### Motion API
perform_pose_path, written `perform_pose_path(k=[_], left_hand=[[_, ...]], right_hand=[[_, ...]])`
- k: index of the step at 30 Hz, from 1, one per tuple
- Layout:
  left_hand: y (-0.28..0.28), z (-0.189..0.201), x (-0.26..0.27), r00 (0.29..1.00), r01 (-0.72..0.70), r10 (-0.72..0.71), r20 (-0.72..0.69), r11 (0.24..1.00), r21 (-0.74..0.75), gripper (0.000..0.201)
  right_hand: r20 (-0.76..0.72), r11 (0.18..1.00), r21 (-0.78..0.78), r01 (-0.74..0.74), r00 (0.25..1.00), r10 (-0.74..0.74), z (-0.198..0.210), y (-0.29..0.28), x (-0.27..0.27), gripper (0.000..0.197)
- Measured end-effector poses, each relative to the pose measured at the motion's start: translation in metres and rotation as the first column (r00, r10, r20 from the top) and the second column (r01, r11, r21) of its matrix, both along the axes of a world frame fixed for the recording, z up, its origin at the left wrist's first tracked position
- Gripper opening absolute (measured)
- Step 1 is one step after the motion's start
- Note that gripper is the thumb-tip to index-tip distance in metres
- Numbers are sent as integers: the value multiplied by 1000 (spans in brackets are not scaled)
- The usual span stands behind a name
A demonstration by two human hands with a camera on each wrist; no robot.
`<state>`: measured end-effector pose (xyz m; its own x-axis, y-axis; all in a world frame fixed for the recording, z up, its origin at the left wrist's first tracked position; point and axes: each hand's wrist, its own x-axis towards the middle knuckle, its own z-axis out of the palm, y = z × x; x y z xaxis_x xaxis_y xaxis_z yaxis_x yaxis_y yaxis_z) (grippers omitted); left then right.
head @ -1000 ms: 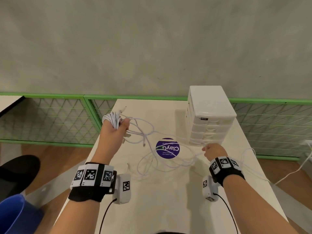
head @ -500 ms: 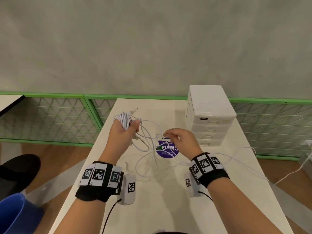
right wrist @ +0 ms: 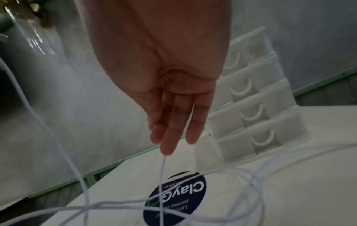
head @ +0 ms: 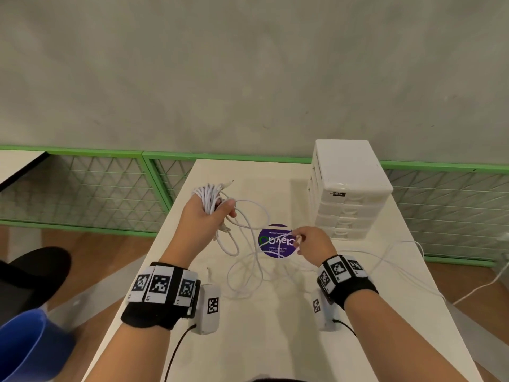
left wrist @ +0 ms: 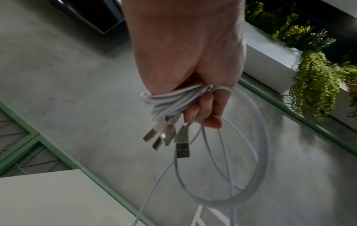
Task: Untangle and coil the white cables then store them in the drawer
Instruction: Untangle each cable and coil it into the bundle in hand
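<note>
My left hand point(head: 209, 213) is raised over the table's far left and grips a coiled bundle of white cables point(head: 208, 195). In the left wrist view the fingers point(left wrist: 203, 110) curl round the bundle point(left wrist: 170, 100), several USB plugs point(left wrist: 181, 146) stick out, and loose loops hang below. My right hand point(head: 305, 244) hovers beside the purple sticker point(head: 275, 241) and pinches one white strand point(head: 292, 235). In the right wrist view that strand point(right wrist: 162, 168) runs between the fingers point(right wrist: 173, 122). More loose cable point(head: 248, 274) lies looped on the table. The white drawer unit point(head: 349, 188) stands at the far right, all drawers closed.
The white table point(head: 261, 340) is narrow, with floor on both sides. A cable point(head: 407, 277) trails off its right edge. A green mesh fence point(head: 82, 188) runs behind. A blue bucket point(head: 22, 346) and a black seat point(head: 33, 271) stand at the left.
My right hand came in close to the left hand, then drew back right toward the drawer unit with a strand. The left hand keeps the bundle, shifted slightly right.
</note>
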<state>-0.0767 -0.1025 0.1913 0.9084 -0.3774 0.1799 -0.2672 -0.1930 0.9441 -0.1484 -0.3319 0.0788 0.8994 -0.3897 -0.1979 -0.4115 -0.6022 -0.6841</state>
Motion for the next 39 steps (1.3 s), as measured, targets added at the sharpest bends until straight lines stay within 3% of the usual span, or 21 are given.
perform_pose_path(k=[2,4,6,8,9,12,13,15,18,20,25,28,32,36,39], left_hand=[[-1,-2,-2,1000,30,-30,-5,996,84,26],[-3,-4,-4,999,49,-47,-14,987,154,28],[-6,-4,-4,997,71,-70,-13,975,208,27],[-7,-3,-2,996,87,-91,6,965,248,27],[-6,-2,-1,996,82,-88,14,964,253,27],[-6,1,4,997,53,-68,40,958,282,30],[-5,2,6,997,54,-70,43,954,294,31],[-1,5,11,996,63,-78,37,949,310,30],[6,6,18,997,34,-56,53,936,349,34],[9,4,21,998,0,-26,64,931,366,38],[11,-2,29,993,-89,56,99,926,368,47],[7,3,25,995,-65,29,97,922,383,47],[-4,8,17,999,-10,-7,51,946,325,38],[-9,20,6,997,68,-75,24,973,219,32],[-5,26,7,996,60,-76,55,967,249,33]], right_hand=[[-54,998,2,-66,996,66,7,4,0,50],[16,995,57,-78,997,77,24,12,3,62],[169,973,216,-79,985,42,43,23,6,53],[292,893,416,-171,955,47,62,36,5,36],[313,856,465,-226,947,80,69,42,4,36],[354,836,452,-311,923,151,74,54,5,22],[382,859,417,-297,915,131,72,54,6,12],[435,888,411,-207,900,9,66,44,6,16],[451,844,534,-48,860,-237,60,17,-2,22],[445,828,560,6,841,-307,55,4,-8,24],[370,933,344,104,899,-236,40,-10,-11,33],[413,946,277,167,869,-274,50,-4,-9,29],[563,989,147,-29,824,-59,75,30,-5,30],[439,964,88,-251,878,188,79,64,7,52],[367,966,61,-250,906,211,78,69,15,34]])
